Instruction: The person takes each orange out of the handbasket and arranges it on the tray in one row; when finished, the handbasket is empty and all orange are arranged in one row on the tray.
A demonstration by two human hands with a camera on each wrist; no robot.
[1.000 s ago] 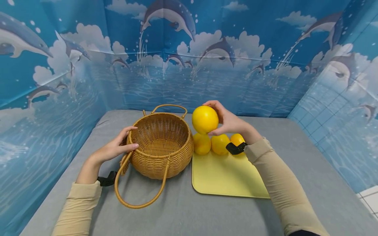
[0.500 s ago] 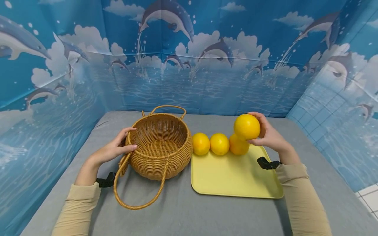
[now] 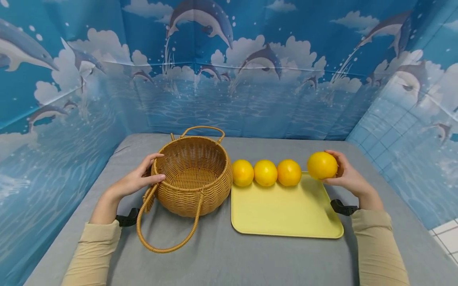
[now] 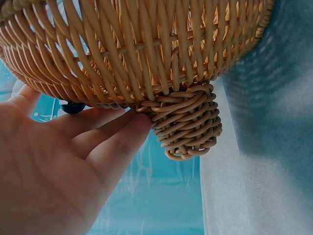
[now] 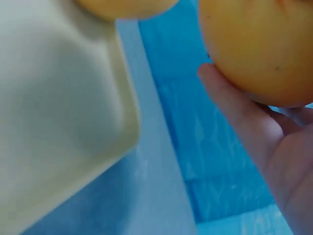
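Observation:
My right hand (image 3: 348, 176) holds a yellow-orange orange (image 3: 322, 165) at the back right corner of the yellow tray (image 3: 286, 214). In the right wrist view the thumb lies along the side of that orange (image 5: 264, 54); I cannot tell whether the fruit touches the tray. Three more oranges (image 3: 265, 173) sit in a row along the tray's back edge. My left hand (image 3: 137, 176) grips the left rim of a round wicker basket (image 3: 195, 202), thumb over the edge. From below, the left wrist view shows its fingers against the woven wall (image 4: 142, 54), close to a stubby wicker piece (image 4: 188, 122).
The basket stands left of the tray, nearly against it, and no fruit shows inside. One handle (image 3: 166, 250) lies toward the front on the grey cloth surface (image 3: 222, 258); another handle (image 3: 204, 128) rises at the back. A dolphin-print curtain (image 3: 229, 107) closes off the back.
My right hand has carried its orange rightward and down, from beside the basket over the row to the tray's back right corner. The left hand stays on the basket rim.

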